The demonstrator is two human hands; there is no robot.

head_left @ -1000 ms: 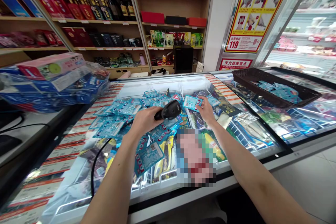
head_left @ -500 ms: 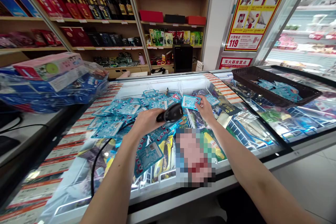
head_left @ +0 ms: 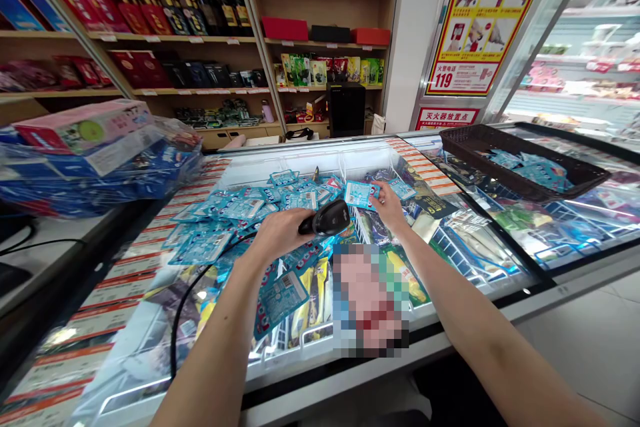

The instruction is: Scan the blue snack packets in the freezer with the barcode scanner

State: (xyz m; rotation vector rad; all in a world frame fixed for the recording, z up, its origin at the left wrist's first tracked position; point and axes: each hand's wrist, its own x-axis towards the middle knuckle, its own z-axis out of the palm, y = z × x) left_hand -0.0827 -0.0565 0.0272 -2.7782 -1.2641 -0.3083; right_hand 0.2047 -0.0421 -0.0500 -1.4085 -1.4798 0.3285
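My left hand (head_left: 280,233) is wrapped round the handle of a black barcode scanner (head_left: 331,218), its head pointing right. A black cable runs from it down along my left forearm. Between the fingers and thumb of my right hand (head_left: 389,205) is a small blue packet (head_left: 361,195), held by its right edge with a white barcode label facing me. The packet is just beyond the scanner's head, apart from it. A heap of similar blue packets (head_left: 200,247) lies on the freezer's glass top, and one loose packet (head_left: 281,301) lies nearer me.
Under the glass, the chest freezer (head_left: 440,340) holds wire baskets of colourful packs. A dark brown basket (head_left: 515,177) with several blue packets stands right. Plastic-wrapped boxes (head_left: 95,160) are stacked left. Shelves (head_left: 215,40) line the back. A blurred-out patch covers the front middle.
The view has shifted very slightly. Both hands keep their grip on the scanner and the packet, in nearly the same place.
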